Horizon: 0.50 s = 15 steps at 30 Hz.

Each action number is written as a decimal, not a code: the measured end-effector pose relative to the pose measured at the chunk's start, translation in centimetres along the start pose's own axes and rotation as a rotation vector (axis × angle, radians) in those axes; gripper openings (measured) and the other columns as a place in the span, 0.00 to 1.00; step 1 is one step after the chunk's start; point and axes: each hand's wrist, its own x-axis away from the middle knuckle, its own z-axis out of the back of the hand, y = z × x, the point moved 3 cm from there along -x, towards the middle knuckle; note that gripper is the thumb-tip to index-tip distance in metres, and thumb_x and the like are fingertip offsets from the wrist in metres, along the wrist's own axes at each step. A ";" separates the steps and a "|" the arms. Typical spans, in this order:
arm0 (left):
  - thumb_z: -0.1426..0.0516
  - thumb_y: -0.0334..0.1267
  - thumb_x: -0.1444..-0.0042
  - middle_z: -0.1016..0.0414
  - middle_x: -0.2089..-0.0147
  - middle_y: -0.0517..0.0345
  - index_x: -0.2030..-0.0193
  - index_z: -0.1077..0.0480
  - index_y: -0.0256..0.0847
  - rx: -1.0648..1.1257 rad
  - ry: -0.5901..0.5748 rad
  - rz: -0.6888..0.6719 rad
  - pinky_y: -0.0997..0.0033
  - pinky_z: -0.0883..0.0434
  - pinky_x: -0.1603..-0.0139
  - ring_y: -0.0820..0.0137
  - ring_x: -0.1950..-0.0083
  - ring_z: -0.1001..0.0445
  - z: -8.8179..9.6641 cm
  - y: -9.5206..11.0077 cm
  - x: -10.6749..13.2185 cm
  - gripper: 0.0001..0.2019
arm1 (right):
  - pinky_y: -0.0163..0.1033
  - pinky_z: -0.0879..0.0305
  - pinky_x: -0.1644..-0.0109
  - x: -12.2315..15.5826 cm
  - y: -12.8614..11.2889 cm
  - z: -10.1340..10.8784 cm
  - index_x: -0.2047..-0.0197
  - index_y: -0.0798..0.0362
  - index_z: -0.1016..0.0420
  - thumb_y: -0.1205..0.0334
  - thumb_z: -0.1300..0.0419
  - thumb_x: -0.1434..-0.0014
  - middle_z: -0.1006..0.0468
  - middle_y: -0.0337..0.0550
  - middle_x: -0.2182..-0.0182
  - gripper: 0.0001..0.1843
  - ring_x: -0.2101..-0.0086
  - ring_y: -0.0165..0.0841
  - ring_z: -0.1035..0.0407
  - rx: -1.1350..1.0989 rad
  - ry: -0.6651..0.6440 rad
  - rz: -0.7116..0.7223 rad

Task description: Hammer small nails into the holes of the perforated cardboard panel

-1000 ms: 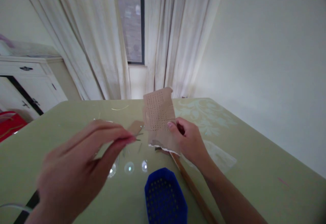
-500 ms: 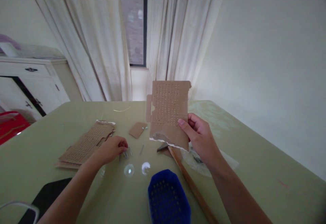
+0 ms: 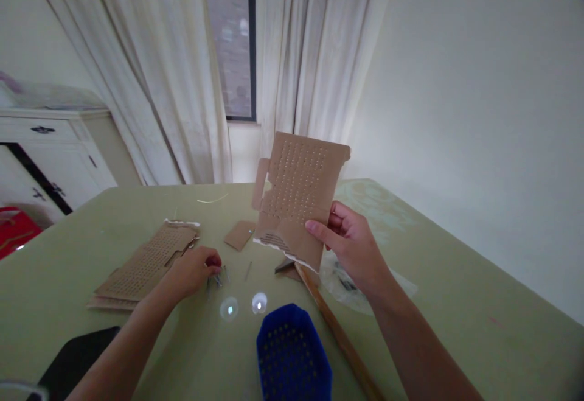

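My right hand [image 3: 353, 249] grips the lower corner of a brown cardboard piece [image 3: 298, 191] punched with rows of small holes and holds it upright above the green table [image 3: 456, 303]. My left hand [image 3: 194, 270] is down on the table with its fingers pinched together over a few small metal nails [image 3: 219, 279]. Whether a nail is between the fingertips I cannot make out. A stack of similar perforated cardboard sheets [image 3: 141, 261] lies just left of that hand. A small cardboard scrap [image 3: 238, 234] lies beyond it.
A blue perforated basket [image 3: 292, 355] sits at the near edge. A wooden stick [image 3: 337, 334] runs diagonally beside it. Clear plastic [image 3: 378, 288] lies under my right hand. A black object [image 3: 75, 361] is at the near left. White cabinet [image 3: 50, 145] and curtains [image 3: 182, 72] stand behind.
My left hand dropped from close to the camera down to the nails on the table. My right hand raised the perforated cardboard and tilted it slightly.
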 end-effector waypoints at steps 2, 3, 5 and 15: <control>0.38 0.37 0.51 0.13 0.63 0.46 0.69 0.18 0.42 0.038 0.051 -0.011 0.57 0.27 0.52 0.50 0.57 0.16 0.3 0.3 0.0 0.06 | 0.40 0.22 0.59 0.0 0.4 -0.3 0.52 0.50 0.16 0.56 0.23 0.42 0.10 0.44 0.59 0.16 0.60 0.40 0.16 -0.036 -0.044 -0.042; 0.38 0.39 0.50 0.13 0.63 0.46 0.69 0.18 0.42 0.067 0.080 -0.025 0.56 0.27 0.51 0.49 0.57 0.17 0.6 0.5 0.1 0.06 | 0.41 0.21 0.58 0.0 0.6 -0.4 0.52 0.50 0.16 0.56 0.23 0.42 0.10 0.44 0.59 0.16 0.59 0.41 0.16 -0.055 -0.060 -0.060; 0.39 0.45 0.43 0.13 0.61 0.45 0.66 0.18 0.41 0.147 0.133 -0.074 0.56 0.27 0.51 0.50 0.56 0.18 1.4 1.6 0.4 0.12 | 0.42 0.20 0.56 0.1 0.8 -0.8 0.51 0.50 0.16 0.56 0.22 0.42 0.10 0.44 0.58 0.18 0.59 0.41 0.16 -0.081 -0.081 -0.081; 0.34 0.59 0.36 0.12 0.52 0.50 0.47 0.17 0.41 1.162 0.127 -0.249 0.67 0.21 0.54 0.61 0.55 0.16 2.7 10.4 5.0 0.23 | 0.42 0.20 0.50 0.6 1.3 -2.1 0.50 0.51 0.17 0.56 0.21 0.42 0.10 0.45 0.56 0.19 0.57 0.39 0.15 -0.158 -0.269 -0.105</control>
